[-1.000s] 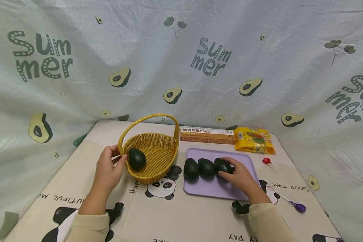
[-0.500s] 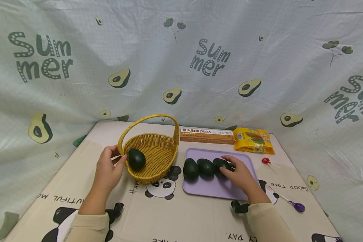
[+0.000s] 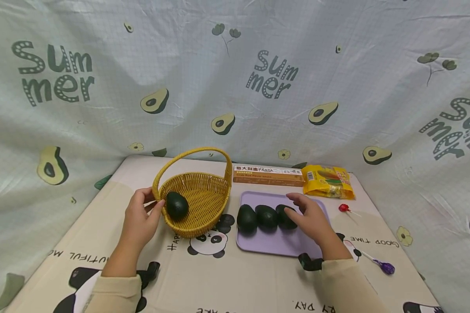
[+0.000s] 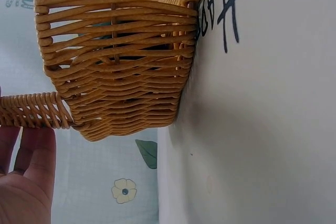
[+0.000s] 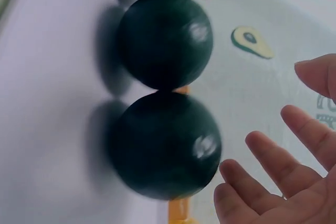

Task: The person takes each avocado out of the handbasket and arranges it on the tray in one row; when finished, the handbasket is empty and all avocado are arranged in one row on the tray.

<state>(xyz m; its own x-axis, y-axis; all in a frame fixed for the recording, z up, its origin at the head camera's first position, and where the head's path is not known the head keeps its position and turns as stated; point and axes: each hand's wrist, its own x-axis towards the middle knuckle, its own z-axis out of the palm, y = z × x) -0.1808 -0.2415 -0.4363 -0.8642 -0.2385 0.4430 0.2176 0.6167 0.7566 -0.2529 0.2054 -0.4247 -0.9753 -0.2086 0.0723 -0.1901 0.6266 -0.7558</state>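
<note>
By the left hand [image 3: 141, 219], the basket [image 3: 207, 206] is pinched at its left handle base. Nothing is held by the right hand [image 3: 312, 221], fingers spread just beside the rightmost avocado [image 3: 285, 217] on the lilac tray [image 3: 258, 247]. Likely best cupped round its sides, so the middle avocado [image 3: 266, 218] isn't rolled.
</note>
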